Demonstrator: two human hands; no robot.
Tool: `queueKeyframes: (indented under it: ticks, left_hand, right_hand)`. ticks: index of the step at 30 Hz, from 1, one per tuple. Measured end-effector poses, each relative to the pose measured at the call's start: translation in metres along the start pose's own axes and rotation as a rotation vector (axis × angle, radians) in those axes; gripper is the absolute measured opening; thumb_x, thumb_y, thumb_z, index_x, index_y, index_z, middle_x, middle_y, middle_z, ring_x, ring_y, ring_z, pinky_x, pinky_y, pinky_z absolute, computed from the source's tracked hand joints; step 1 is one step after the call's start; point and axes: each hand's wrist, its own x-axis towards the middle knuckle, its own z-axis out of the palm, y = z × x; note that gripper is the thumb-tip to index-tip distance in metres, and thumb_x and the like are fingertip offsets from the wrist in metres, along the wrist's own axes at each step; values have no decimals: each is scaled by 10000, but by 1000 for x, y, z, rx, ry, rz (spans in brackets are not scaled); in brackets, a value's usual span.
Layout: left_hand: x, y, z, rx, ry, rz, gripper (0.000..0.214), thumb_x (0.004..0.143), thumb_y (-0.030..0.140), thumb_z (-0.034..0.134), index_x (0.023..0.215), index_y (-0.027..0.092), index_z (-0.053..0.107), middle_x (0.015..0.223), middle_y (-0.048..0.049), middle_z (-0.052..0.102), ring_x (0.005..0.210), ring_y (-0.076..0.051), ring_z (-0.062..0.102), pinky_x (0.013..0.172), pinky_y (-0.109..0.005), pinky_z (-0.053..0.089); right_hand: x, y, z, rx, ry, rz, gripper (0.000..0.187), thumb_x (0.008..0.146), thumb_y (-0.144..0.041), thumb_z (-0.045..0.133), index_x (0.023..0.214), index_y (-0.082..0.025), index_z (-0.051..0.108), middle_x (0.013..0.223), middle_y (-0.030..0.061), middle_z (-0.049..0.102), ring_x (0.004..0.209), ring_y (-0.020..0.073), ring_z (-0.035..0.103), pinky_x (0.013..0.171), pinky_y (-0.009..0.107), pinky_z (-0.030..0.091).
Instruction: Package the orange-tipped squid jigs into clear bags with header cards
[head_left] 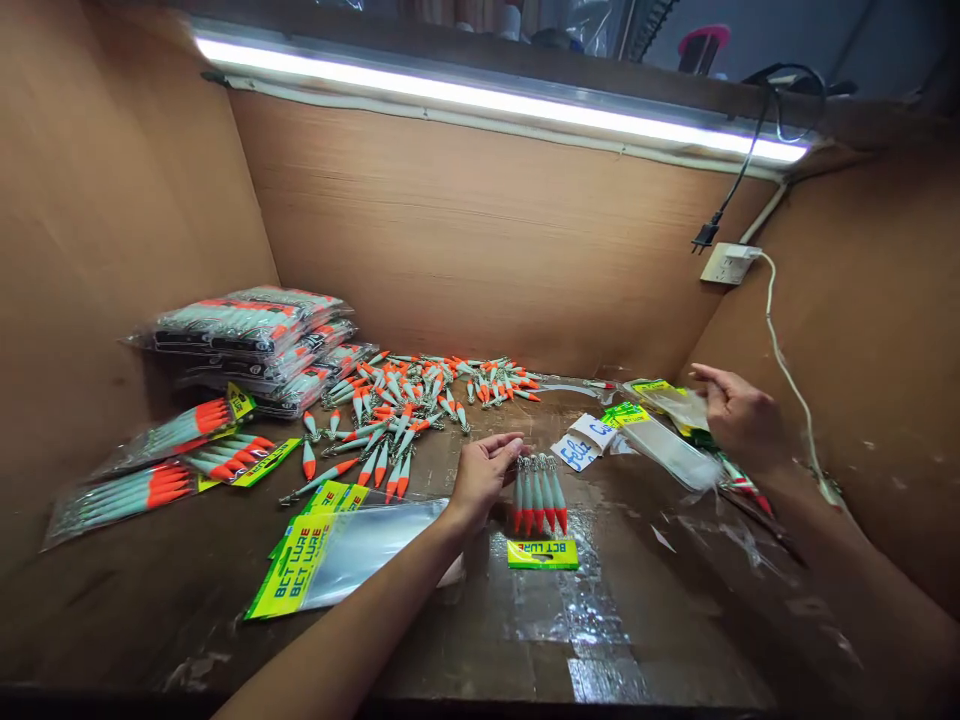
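Note:
My left hand [484,478] is closed, with finger and thumb at the upper left corner of a clear bag holding several squid lures [541,498]. These lures lie side by side, pale bodies with orange-red tips toward me and metal hook crowns away. The bag's yellow header, printed BCT LURE [543,554], faces the front. Over at the right my right hand [739,412] hovers, somewhat blurred, its forefinger stretched out and nothing visible in it. Close beside it lie clear bags with yellow-green headers [671,450]. Beneath my left forearm are flat header bags [360,555].
A heap of loose lures [412,400] spreads across the back middle. Packed bundles [255,345] are stacked at the left, with filled lure bags [135,490] before them. Torn lettered paper [581,445] lies centre-right. A white cable [780,340] hangs from the wall outlet [726,263].

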Motion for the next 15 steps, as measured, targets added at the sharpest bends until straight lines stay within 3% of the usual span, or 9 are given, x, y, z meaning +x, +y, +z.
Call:
queueKeyframes:
  ticks: [1, 3, 5, 7, 11, 15]
  left_hand:
    - [-1, -2, 1, 5, -29, -8, 498, 701, 428, 830, 1068, 112, 712, 988, -157, 761, 790, -175, 706, 683, -254, 524]
    - [-3, -4, 3, 17, -88, -20, 499, 711, 426, 825, 1081, 112, 709, 999, -158, 757, 812, -174, 705, 688, -246, 519]
    - [-5, -5, 4, 40, -140, -53, 518, 710, 440, 823, 1093, 111, 706, 998, -158, 755, 819, -175, 703, 692, -247, 516]
    - [-6, -4, 4, 82, -178, -95, 551, 688, 466, 831, 1089, 110, 707, 996, -153, 752, 798, -174, 699, 685, -253, 515]
    - [0, -2, -4, 212, -291, -158, 585, 673, 542, 808, 1054, 106, 728, 979, -123, 740, 711, -147, 661, 637, -245, 493]
    - [11, -2, -14, 490, -386, -130, 514, 670, 520, 803, 950, 90, 769, 768, -67, 717, 589, -106, 556, 552, -217, 402]
  right_hand:
    - [-8, -2, 11, -2, -110, -18, 252, 944, -294, 560, 1018, -158, 759, 1010, 101, 752, 849, 147, 663, 727, 257, 457]
    - [-30, -5, 39, 65, -468, 19, 393, 931, -438, 572, 1213, -190, 687, 1055, 93, 736, 867, 194, 664, 727, 290, 496]
    - [-54, -5, 69, 125, -751, 114, 476, 897, -528, 590, 1220, -190, 684, 1020, 79, 732, 809, 193, 644, 653, 275, 491]
    - [-73, 0, 95, 182, -893, 191, 472, 858, -532, 646, 1171, -184, 705, 924, 52, 729, 716, 160, 604, 589, 245, 443]
    - [-92, 19, 123, 319, -926, 213, 368, 770, -492, 754, 878, -140, 756, 752, 26, 706, 657, 140, 574, 615, 244, 418]
    - [-98, 37, 129, 292, -924, 166, 321, 803, -457, 726, 869, -146, 770, 760, 38, 723, 682, 164, 608, 659, 269, 449]
